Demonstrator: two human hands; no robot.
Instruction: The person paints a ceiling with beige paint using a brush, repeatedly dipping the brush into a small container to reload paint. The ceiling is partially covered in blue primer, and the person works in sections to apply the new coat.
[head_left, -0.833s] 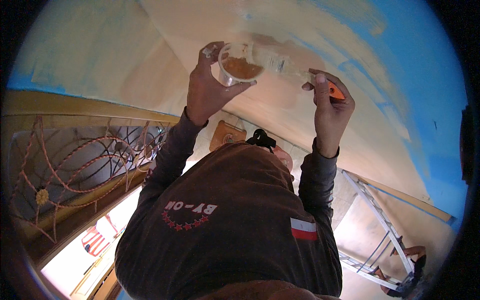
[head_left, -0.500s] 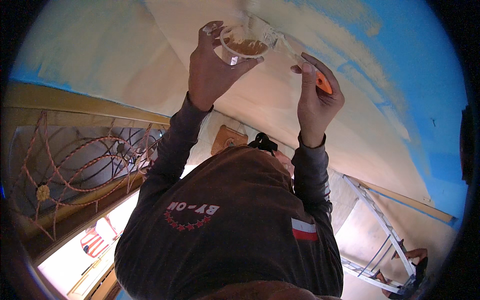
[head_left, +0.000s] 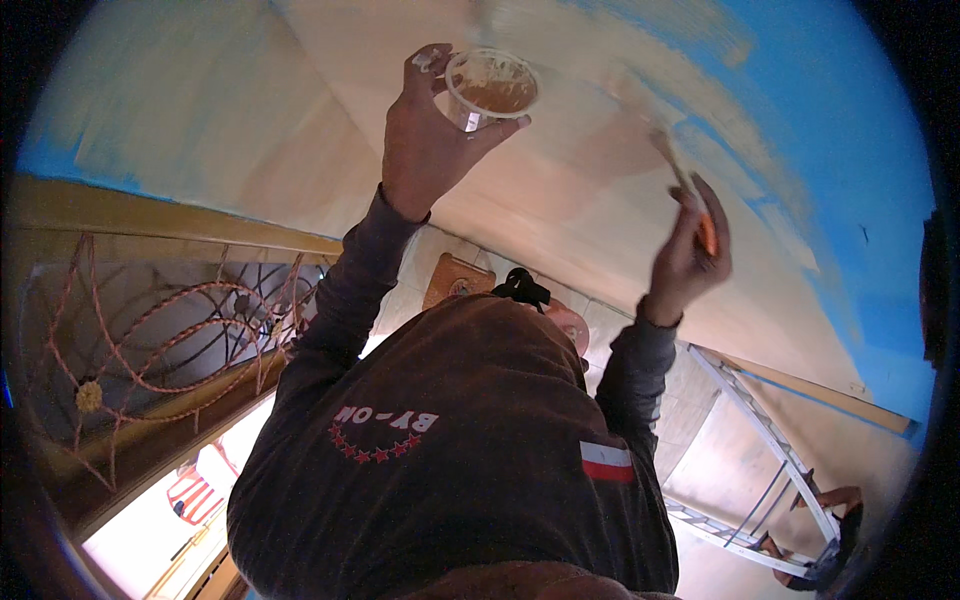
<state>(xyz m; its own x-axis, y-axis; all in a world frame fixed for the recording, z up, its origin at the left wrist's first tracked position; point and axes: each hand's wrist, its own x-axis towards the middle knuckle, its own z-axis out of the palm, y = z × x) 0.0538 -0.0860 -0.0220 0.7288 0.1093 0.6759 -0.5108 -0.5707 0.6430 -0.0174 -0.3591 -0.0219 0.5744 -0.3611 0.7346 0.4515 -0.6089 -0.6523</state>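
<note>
My left hand (head_left: 430, 145) is closed around a clear plastic tub (head_left: 494, 112), its thumb and fingers gripping the side. Some pale, cream-coloured paint coats the inside of the tub, and white smears mark one finger. Away to the right, my right hand (head_left: 690, 255) grips a paintbrush (head_left: 706, 232) by its orange handle. The brush's bristle end is smeared by motion and lies against or close to the wall (head_left: 600, 220), which carries cream paint beside blue; contact I cannot tell for certain.
On the left is a window opening with a twisted metal grille (head_left: 185, 330) under a yellowish ledge (head_left: 150, 215). A metal ladder (head_left: 765, 430) stands at lower right, with another person's arm (head_left: 835, 497) beside it. Blue wall paint (head_left: 860, 200) spans the right side.
My right hand has carried the brush from the tub's rim over to the right and lower in view. My left hand and the tub have barely shifted.
</note>
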